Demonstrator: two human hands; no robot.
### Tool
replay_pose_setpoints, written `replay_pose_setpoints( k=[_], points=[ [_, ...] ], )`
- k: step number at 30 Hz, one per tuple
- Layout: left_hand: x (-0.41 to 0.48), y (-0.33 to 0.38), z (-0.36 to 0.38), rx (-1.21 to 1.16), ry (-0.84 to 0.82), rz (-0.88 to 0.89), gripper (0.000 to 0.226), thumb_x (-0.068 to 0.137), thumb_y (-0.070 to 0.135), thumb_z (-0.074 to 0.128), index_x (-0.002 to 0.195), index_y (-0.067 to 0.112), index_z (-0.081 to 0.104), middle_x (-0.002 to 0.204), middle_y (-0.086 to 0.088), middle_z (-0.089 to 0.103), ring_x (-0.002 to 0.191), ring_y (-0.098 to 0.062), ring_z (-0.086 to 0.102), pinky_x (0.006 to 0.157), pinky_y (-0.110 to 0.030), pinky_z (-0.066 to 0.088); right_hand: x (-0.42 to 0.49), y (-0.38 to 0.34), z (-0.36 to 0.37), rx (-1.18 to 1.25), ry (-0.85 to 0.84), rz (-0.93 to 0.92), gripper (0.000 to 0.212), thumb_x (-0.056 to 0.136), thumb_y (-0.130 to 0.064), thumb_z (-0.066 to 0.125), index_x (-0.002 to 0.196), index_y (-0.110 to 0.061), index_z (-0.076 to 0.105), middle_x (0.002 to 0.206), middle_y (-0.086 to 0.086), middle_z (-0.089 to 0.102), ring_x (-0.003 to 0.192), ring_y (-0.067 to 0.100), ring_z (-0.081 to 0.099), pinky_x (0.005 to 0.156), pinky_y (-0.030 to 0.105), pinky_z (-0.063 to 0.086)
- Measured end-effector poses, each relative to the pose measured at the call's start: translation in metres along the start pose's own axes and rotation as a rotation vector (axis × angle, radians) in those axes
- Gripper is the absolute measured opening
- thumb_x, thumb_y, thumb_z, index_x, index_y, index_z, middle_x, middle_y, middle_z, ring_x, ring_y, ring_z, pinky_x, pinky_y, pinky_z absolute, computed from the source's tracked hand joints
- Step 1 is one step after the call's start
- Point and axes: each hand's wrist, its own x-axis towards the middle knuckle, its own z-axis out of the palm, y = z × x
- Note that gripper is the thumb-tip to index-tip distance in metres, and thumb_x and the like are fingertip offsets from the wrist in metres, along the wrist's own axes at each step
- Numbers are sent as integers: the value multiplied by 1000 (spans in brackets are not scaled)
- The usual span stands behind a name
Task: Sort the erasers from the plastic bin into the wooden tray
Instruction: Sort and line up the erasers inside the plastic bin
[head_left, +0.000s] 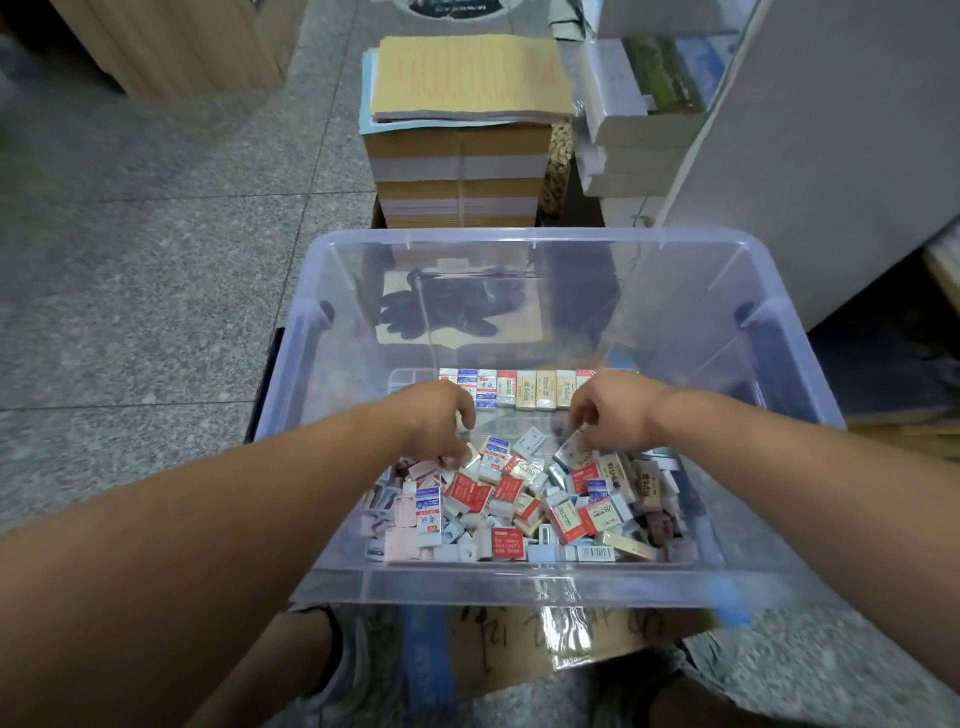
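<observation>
Entry: erasers (511, 499) heaped near in plastic bin (519, 235); I log left hand (441, 421) curled into them, hold unclear, right hand (608, 415) pinching tilted eraser (569, 451); risk: slick wrapper slips from that light pinch.

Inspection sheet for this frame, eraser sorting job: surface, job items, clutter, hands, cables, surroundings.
Surface: speckled tile floor; cardboard under the bin.
Job's things: clear plastic bin; loose eraser pile at its near side; eraser row lined up at its far side; wooden tray not seen.
Clutter: dark shape seen through the bin's far wall, unclear.
Hands: left hand and right hand inside the bin, fingers curled down onto the pile; grip unclear.
Cables: nothing seen.
Surroundings: paper stacks beyond the bin.
</observation>
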Motion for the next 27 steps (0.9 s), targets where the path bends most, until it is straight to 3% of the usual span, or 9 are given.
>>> replay_pose_setpoints(
  k=[6,8,10,13,16,18,20,23,27],
  points=[
    [-6,18,15,-108,-36,123,71,87,34,78,150,25,46,139,0,59,116,-22,60,101,-39,51,-7,4,12,83,-76,28,54,73,-43,87,120,-30,65,118,-6,62,103,17,60,92,34,54],
    [-2,20,19,21,-53,149,64,89,38,75,146,22,49,134,-3,60,119,-26,58,98,-39,49,-8,3,12,129,-93,7,55,70,-49,88,117,-29,67,119,-6,61,105,18,61,95,37,55],
    [1,18,22,106,-63,152,44,91,41,73,125,18,57,121,-6,61,113,-28,57,86,-36,46,-9,0,12,91,-132,-7,61,70,-56,86,119,-26,68,124,-4,59,109,20,60,97,38,54],
    [3,14,23,71,-62,134,52,89,41,75,133,21,55,125,-3,59,111,-25,56,90,-37,47,-14,-4,13,-57,-228,1,69,69,-61,84,125,-23,68,128,-1,55,109,23,60,96,37,53],
    [2,14,23,-19,-37,131,53,85,35,80,131,27,55,119,1,60,101,-20,56,90,-37,52,-19,-6,13,-89,-271,-43,54,77,-49,84,123,-25,70,125,-4,52,101,18,58,80,27,47],
    [3,13,25,-102,-42,125,47,86,29,80,126,27,55,106,2,60,90,-18,56,83,-35,53,-18,-4,14,-36,-244,-73,36,79,-40,84,110,-24,74,107,-9,60,88,12,60,68,22,44],
    [5,12,25,-169,-20,115,42,88,23,78,123,26,56,96,4,54,84,-18,56,81,-36,54,-14,-2,15,18,-205,-82,29,79,-39,85,100,-23,74,92,-13,62,88,14,61,70,25,48],
    [5,11,23,-320,52,66,37,90,14,75,120,26,57,90,1,60,78,-22,62,78,-43,58,-11,1,16,57,-152,-96,19,81,-38,83,85,-27,69,90,-12,62,90,16,62,74,28,49],
    [7,7,18,-538,192,-69,31,89,11,74,113,22,58,89,-6,68,70,-26,67,63,-42,58,-8,0,16,262,-53,-102,19,83,-28,83,76,-24,66,86,-7,69,73,12,67,63,27,52]
  ],
)
